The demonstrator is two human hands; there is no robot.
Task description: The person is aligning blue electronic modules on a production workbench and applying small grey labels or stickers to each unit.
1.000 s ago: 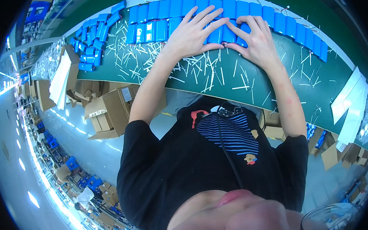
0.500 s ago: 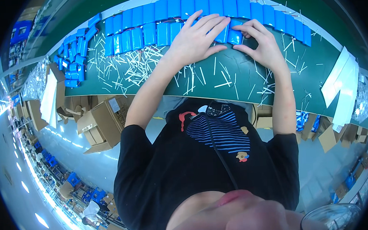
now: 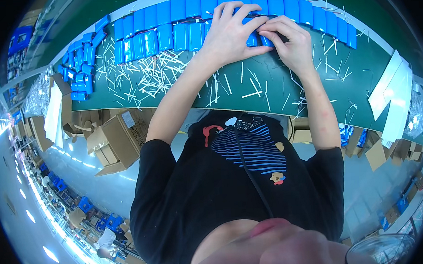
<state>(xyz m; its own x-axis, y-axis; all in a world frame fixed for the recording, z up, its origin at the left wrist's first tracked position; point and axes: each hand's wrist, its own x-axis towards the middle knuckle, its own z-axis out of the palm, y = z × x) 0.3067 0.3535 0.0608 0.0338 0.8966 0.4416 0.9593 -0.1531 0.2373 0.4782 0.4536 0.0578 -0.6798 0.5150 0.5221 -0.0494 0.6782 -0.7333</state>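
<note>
Two curved rows of blue wrapped battery packs lie along the green table; the back row is longer to the right than the front row. My left hand spreads over the right part of the front row, fingers apart, its palm hiding several packs. Beside it, my right hand is closed in a pinch, thumb against index finger, over the end battery pack. Whatever sits between those fingertips is too small to make out. The left index fingertip meets the right fingers.
Thin white strips lie heaped and scattered on the table. Loose blue packs are piled at the left end. White sheets hang over the right edge. An open cardboard box stands below on the left.
My right hand has shifted slightly left and its fingers have closed into a pinch. The left fingers have bent and spread more. The rows appear slightly further left in view.
</note>
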